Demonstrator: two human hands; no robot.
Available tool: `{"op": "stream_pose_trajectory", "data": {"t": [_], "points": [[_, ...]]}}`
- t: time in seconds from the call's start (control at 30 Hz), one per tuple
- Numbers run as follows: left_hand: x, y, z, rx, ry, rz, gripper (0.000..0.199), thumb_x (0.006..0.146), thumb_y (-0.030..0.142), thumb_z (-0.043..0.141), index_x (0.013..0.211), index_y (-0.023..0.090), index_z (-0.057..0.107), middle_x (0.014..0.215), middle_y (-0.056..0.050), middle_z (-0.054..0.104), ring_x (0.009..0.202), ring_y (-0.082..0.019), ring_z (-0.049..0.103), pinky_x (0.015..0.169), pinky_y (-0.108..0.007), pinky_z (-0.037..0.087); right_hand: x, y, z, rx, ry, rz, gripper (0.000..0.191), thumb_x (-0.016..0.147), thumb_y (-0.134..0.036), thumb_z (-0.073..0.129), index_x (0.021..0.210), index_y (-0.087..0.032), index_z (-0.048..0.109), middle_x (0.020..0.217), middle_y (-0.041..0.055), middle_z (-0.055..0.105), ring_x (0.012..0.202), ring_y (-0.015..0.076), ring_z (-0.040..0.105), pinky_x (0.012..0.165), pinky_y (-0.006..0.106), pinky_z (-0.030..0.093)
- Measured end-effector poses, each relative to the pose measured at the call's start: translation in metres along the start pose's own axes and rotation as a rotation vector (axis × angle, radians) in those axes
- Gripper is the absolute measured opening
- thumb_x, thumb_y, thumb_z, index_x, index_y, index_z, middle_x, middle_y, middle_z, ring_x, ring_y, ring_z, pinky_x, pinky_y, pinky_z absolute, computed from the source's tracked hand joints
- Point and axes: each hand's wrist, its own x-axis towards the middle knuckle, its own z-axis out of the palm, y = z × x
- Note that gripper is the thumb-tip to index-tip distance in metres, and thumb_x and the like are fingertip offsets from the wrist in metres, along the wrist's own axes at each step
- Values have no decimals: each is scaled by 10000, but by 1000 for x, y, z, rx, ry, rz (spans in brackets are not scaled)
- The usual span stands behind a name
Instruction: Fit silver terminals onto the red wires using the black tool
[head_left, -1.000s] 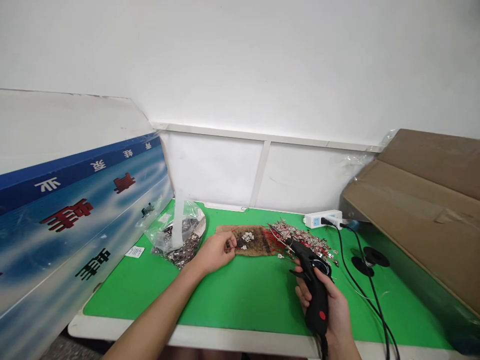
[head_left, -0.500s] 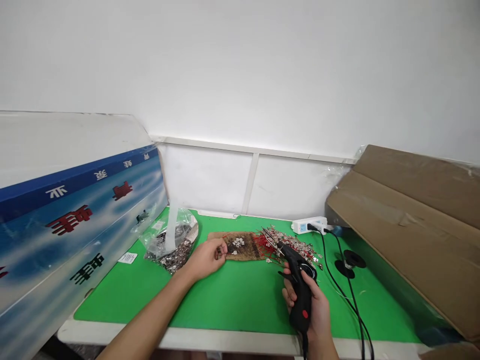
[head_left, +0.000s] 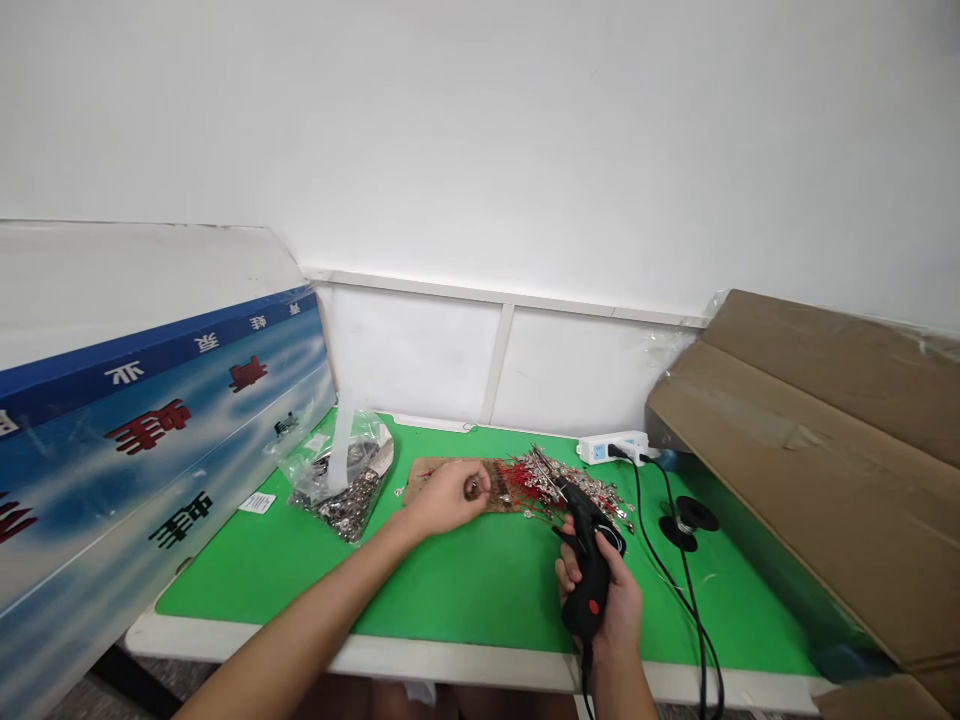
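White wall [head_left: 495, 150] stands behind a green-topped counter [head_left: 480, 600], with a blue printed carton [head_left: 217, 400] along its left side and a brown box [head_left: 810, 450] on the right. On the counter lies a scorched board [head_left: 418, 480], its right end beside a heap of red and silver parts [head_left: 596, 490]. The left hand [head_left: 448, 497] is over the board, its grip curled narrow; I cannot tell whether it pinches anything. The right hand [head_left: 616, 605] has its grip wrapped around a black gun [head_left: 589, 570], whose tip points up-left over the heap. Left of the board sits a clear bag [head_left: 349, 485] of metal pieces; behind the gun, a power strip [head_left: 600, 449].
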Motion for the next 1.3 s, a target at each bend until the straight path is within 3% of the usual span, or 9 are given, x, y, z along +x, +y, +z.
{"op": "stream_pose_trajectory", "data": {"t": [0.13, 0.23, 0.33, 0.53, 0.63, 0.77, 1.0, 1.17, 1.3], "points": [[40, 20, 30, -48, 29, -80, 128, 823, 226, 553, 920, 161, 607, 853, -33, 652, 758, -163, 583, 700, -277, 433, 0, -1, -4, 151, -7, 63, 343, 831, -383, 722, 1062, -134, 682, 755, 21, 564, 523, 71, 358, 436, 201, 369], [48, 17, 39, 58, 88, -81, 313, 820, 328, 631, 1077, 153, 595, 1100, -106, 620, 1036, -240, 571, 916, -353, 443, 0, -1, -7, 176, -13, 105, 339, 844, -396, 709, 1065, -140, 681, 662, 1, 488, 521, 83, 376, 431, 201, 352], [35, -2, 25, 125, 123, -65, 364, 864, 377, 597, 1156, 163, 568, 1173, -114, 573, 1109, -245, 531, 969, -367, 425, 1, 1, -9, 191, -16, 99, 335, 871, -399, 677, 1065, -126, 688, 684, 15, 513, 528, 88, 372, 435, 214, 351], [12, -37, -19, 214, 104, -192, 241, 967, 345, 440, 966, 145, 573, 965, -89, 618, 913, -211, 557, 834, -332, 426, 3, 2, -7, 125, -12, 72, 338, 858, -390, 691, 1079, -135, 696, 685, 17, 511, 548, 101, 370, 462, 222, 372], [13, -37, -19, 267, 28, -177, 276, 989, 339, 399, 998, 153, 603, 1026, -108, 633, 966, -224, 574, 854, -339, 426, 1, 0, -6, 69, -23, 80, 358, 854, -426, 685, 1059, -133, 698, 648, 12, 475, 534, 104, 368, 445, 223, 357], [16, -29, -9, 402, -26, -149, 289, 909, 364, 538, 1132, 221, 655, 1107, -110, 626, 1024, -266, 588, 790, -339, 439, 0, -1, -3, 19, -19, 58, 350, 844, -435, 688, 1053, -154, 694, 636, 11, 477, 525, 112, 368, 434, 230, 361], [19, -25, -9, 539, -51, -259, 252, 879, 379, 563, 925, 197, 731, 973, -114, 636, 891, -249, 606, 720, -322, 439, 4, 3, -2, 66, 26, 29, 361, 785, -385, 746, 1027, -120, 706, 803, 49, 619, 509, 77, 369, 414, 221, 363], [19, -26, -8, 474, -15, -304, 156, 849, 309, 588, 904, 229, 709, 1003, -59, 661, 908, -212, 606, 707, -286, 411, 5, 4, -4, 82, 28, 68, 416, 763, -413, 757, 1006, -78, 718, 606, 10, 486, 480, 90, 359, 394, 219, 333], [17, -28, -15, 351, 10, -248, 136, 867, 264, 575, 928, 191, 672, 961, -46, 677, 868, -184, 599, 702, -268, 393, 7, 3, -7, 60, 13, 74, 407, 783, -419, 742, 1052, -117, 702, 714, 36, 570, 508, 93, 383, 416, 225, 363]]}}
